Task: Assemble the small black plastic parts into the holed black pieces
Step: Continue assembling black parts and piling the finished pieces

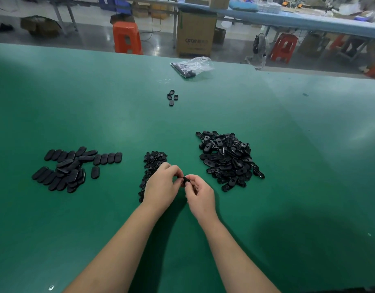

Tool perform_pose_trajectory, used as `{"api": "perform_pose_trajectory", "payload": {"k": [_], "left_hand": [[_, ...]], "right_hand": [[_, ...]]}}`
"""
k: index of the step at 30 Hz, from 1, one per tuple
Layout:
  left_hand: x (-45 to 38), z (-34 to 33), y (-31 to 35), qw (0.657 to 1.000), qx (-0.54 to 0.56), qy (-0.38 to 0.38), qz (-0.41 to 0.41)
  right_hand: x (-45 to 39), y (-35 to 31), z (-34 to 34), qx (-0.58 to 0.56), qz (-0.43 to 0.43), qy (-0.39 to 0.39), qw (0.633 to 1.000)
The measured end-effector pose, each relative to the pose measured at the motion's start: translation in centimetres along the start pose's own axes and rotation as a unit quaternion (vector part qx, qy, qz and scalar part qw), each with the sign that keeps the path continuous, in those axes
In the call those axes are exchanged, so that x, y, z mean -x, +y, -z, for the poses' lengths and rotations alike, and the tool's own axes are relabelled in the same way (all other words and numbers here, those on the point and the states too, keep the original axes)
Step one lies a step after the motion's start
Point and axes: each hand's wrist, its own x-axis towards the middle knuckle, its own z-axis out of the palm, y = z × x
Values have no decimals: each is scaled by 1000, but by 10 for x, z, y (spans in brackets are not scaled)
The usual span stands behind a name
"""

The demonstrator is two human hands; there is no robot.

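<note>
The black piece (186,180) pinched between the two hands is mostly covered by fingertips, so its shape and whether a small part sits in it cannot be told. The left hand (161,185) also hides the near end of the heap of small parts (153,163), which runs from just beyond its knuckles down under its wrist side.

Both forearms come in from the bottom edge, cut off there, and converge over the green table (288,144). The left hand is turned palm-down, fingers curled in, tips meeting the piece from the left. The right hand (200,196) has its back toward the camera, thumb and forefinger curled round the piece from the right, the other fingers folded loosely below. The hands touch at the piece and are held just above the table.

The pile of holed pieces (229,159) lies just beyond and to the right of the right hand, near it but not touching. A group of closed oval pieces (70,168), some in rows, lies well to the left of the left hand. Far beyond both hands sit four loose pieces (172,97) and, farther still, a clear bag (193,66) with dark contents too blurred to make out.
</note>
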Motion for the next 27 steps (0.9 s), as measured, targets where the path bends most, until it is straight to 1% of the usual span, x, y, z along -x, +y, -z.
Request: {"api": "perform_pose_trajectory", "payload": {"k": [2, 7, 12, 17, 27], "left_hand": [[-2, 0, -1, 999, 29, 1, 19], [-5, 2, -5, 984, 141, -41, 101], [-2, 0, -5, 973, 197, -30, 114], [-2, 1, -1, 971, 201, -44, 118], [0, 5, 1, 978, 161, -54, 123]], "right_hand": [[-1, 0, 1, -12, -6, 3, 1000], [0, 1, 1, -37, -13, 4, 999], [0, -1, 3, -50, -7, 2, 999], [2, -4, 4, -71, -12, -1, 997], [3, -6, 4, -70, -15, -6, 997]]}}
